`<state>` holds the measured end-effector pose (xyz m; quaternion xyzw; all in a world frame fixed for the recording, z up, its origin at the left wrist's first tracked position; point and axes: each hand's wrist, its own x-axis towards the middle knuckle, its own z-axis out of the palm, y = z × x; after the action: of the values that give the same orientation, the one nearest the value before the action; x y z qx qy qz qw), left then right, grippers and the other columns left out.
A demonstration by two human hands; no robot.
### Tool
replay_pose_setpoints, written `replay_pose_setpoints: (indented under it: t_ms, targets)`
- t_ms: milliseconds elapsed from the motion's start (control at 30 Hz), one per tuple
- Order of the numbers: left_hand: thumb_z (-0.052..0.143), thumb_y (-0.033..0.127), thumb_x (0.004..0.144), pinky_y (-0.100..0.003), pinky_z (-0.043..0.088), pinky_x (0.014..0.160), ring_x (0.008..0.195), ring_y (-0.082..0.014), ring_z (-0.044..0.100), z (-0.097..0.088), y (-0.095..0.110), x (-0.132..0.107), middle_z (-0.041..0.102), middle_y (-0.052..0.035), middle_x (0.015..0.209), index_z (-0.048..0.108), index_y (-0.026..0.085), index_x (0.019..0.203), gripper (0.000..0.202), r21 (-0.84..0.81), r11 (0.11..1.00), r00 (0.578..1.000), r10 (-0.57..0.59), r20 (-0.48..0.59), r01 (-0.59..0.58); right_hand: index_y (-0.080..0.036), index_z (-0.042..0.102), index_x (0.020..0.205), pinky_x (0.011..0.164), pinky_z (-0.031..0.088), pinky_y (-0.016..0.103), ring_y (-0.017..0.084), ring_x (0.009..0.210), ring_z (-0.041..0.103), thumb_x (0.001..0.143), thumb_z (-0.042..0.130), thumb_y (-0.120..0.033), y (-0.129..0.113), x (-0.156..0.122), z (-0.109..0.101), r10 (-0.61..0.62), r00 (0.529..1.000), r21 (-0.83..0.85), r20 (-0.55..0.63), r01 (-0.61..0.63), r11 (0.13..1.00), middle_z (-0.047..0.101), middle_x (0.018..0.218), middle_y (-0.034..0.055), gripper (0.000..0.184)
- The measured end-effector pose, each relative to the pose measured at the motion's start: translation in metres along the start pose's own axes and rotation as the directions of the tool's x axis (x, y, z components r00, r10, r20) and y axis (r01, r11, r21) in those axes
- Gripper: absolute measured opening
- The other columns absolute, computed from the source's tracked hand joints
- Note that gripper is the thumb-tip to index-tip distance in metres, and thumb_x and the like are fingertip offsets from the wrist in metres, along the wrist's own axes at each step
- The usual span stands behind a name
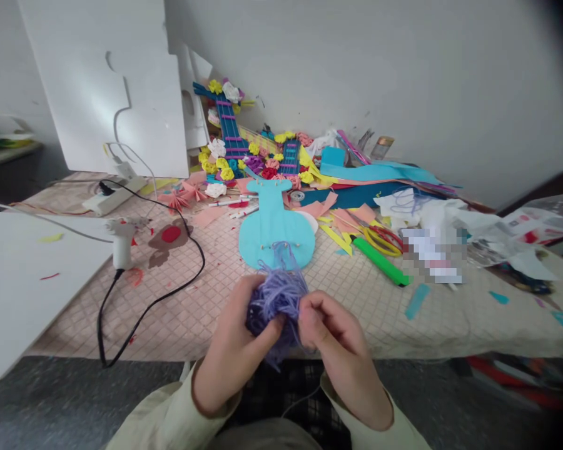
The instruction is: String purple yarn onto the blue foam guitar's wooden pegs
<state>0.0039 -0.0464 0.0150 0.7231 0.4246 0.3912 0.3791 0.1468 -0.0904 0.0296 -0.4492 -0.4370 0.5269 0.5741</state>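
Note:
My left hand (237,347) is closed around a tangled bundle of purple yarn (276,299), thumb pressed into it. My right hand (338,340) pinches the same bundle from the right side, fingers curled. Both hands hover at the near edge of the table (206,312). Strands of the yarn run up to a light-blue guitar-shaped cutout (272,228) lying flat just beyond the hands, with small pins at its neck and body.
A white glue gun (122,240) with a black cord (169,294) stands to the left, near a power strip (110,199). Paper flowers and blue ladders (244,150) pile at the back. Yellow scissors (382,240), a green marker (380,261) and paper scraps lie right. White boards lean left.

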Motion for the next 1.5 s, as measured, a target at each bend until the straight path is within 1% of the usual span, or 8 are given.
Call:
replay_pose_setpoints:
  t_ms: [267, 400, 567, 667, 933, 1167, 1333, 1500]
  targets:
    - [0.043, 0.011, 0.071, -0.031, 0.043, 0.076, 0.086, -0.0194, 0.055, -0.012, -0.023, 0.011, 0.060, -0.0048, 0.089, 0.055, 0.018, 0.091, 0.025, 0.056, 0.998, 0.994, 0.036, -0.100, -0.030, -0.021, 0.054, 0.074, 0.040, 0.018, 0.021, 0.005, 0.040, 0.013, 0.085, 0.051, -0.036, -0.016, -0.015, -0.019, -0.054, 0.998, 0.369, 0.024, 0.041, 0.928, 0.014, 0.047, -0.0086, 0.019]
    - [0.045, 0.018, 0.072, -0.026, 0.043, 0.065, 0.074, -0.0164, 0.056, -0.028, -0.040, 0.022, 0.061, -0.0025, 0.081, 0.058, 0.017, 0.087, 0.020, -0.098, 0.991, 0.972, -0.113, -0.208, 0.094, -0.023, 0.055, 0.070, 0.037, 0.015, 0.021, 0.005, 0.038, 0.010, 0.084, 0.053, -0.036, -0.027, -0.021, -0.035, -0.073, 0.997, 0.412, 0.031, 0.053, 0.909, 0.011, 0.045, -0.0085, 0.019]
    - [0.051, 0.021, 0.065, -0.023, 0.039, 0.047, 0.051, -0.0110, 0.048, -0.051, -0.046, 0.036, 0.055, 0.0011, 0.063, 0.055, 0.018, 0.074, 0.011, -0.602, 0.706, 0.889, -0.457, 0.016, 0.374, -0.022, 0.053, 0.070, 0.036, 0.015, 0.021, 0.006, 0.038, 0.008, 0.084, 0.052, -0.035, -0.021, -0.014, -0.051, -0.054, 0.997, 0.383, -0.049, 0.069, 0.921, 0.009, 0.047, -0.0087, 0.019]
    - [0.048, 0.021, 0.061, -0.028, 0.041, 0.045, 0.046, -0.0140, 0.048, -0.059, -0.045, 0.044, 0.053, -0.0015, 0.056, 0.053, 0.019, 0.065, 0.007, -0.580, 0.694, 0.870, -0.491, 0.052, 0.426, -0.019, 0.052, 0.072, 0.040, 0.017, 0.021, 0.006, 0.042, 0.012, 0.082, 0.055, -0.035, -0.008, -0.002, -0.052, 0.031, 0.996, 0.283, -0.080, -0.007, 0.959, 0.013, 0.049, -0.0088, 0.019]
    - [0.045, 0.021, 0.063, -0.030, 0.044, 0.066, 0.068, -0.0176, 0.055, -0.048, -0.053, 0.053, 0.055, 0.0009, 0.064, 0.056, 0.018, 0.072, 0.014, -0.302, 0.927, 0.924, -0.298, -0.237, 0.222, -0.017, 0.039, 0.064, 0.043, 0.014, 0.022, 0.005, 0.045, 0.019, 0.082, 0.053, -0.046, 0.023, 0.021, -0.029, 0.119, 0.993, 0.136, 0.025, -0.121, 0.983, 0.023, 0.051, -0.0080, 0.036]
    - [0.051, 0.025, 0.074, -0.038, 0.023, 0.106, 0.126, -0.0237, 0.032, -0.063, -0.030, 0.044, 0.043, -0.0068, 0.132, 0.041, 0.021, 0.124, 0.051, -0.088, 0.995, 0.997, 0.057, 0.060, -0.051, -0.016, 0.046, 0.070, 0.046, 0.022, 0.023, 0.006, 0.048, 0.031, 0.090, 0.038, -0.043, 0.035, 0.034, -0.019, -0.028, 0.999, -0.085, -0.016, 0.026, 0.996, 0.042, 0.063, -0.0020, 0.035]
    - [0.052, 0.028, 0.080, -0.040, 0.030, 0.102, 0.119, -0.0238, 0.041, -0.042, -0.010, 0.048, 0.049, -0.0086, 0.126, 0.047, 0.022, 0.120, 0.041, 0.261, 0.921, 0.944, 0.229, 0.239, -0.290, -0.017, 0.045, 0.067, 0.057, 0.030, 0.025, 0.010, 0.062, 0.037, 0.091, 0.038, -0.038, 0.024, 0.031, -0.016, -0.165, 0.986, -0.127, 0.017, 0.166, 0.978, 0.040, 0.066, -0.0004, 0.032]
    - [0.054, 0.032, 0.081, -0.049, 0.028, 0.100, 0.110, -0.0267, 0.048, -0.016, -0.016, 0.053, 0.058, -0.0095, 0.113, 0.048, 0.021, 0.122, 0.043, 0.499, 0.751, 0.869, 0.200, 0.452, -0.433, -0.018, 0.037, 0.061, 0.052, 0.024, 0.026, 0.010, 0.057, 0.030, 0.088, 0.045, -0.035, 0.014, 0.014, -0.019, -0.131, 0.983, -0.138, 0.125, 0.148, 0.979, 0.031, 0.059, -0.0026, 0.033]
